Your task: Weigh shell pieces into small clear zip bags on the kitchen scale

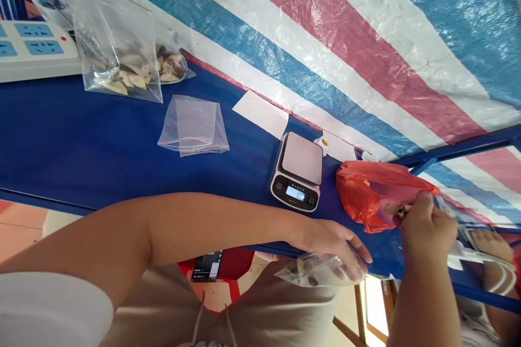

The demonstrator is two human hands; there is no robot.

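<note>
My left hand (pixel 336 241) reaches across to the table's front edge. It holds a clear plastic bag (pixel 313 274) by its right end, with a few tan and dark pieces inside; its fingers are fairly straight. My right hand (pixel 429 225) is closed at the mouth of a red plastic bag (pixel 358 195), pinching small pale and dark dried pieces (pixel 402 211). Whether it also grips the bag's edge I cannot tell. Between the hands and the striped sheet sits a digital kitchen scale (pixel 302 158), its display lit and its plate bare.
Flat clear zip bags (pixel 195 124) lie on the blue table (pixel 122 146). A filled zip bag (pixel 122 65) with tan slices stands by a power strip (pixel 36 49). White paper (pixel 262 113) lies along the striped sheet (pixel 325 43). Another person's hand (pixel 492 244) shows at far right.
</note>
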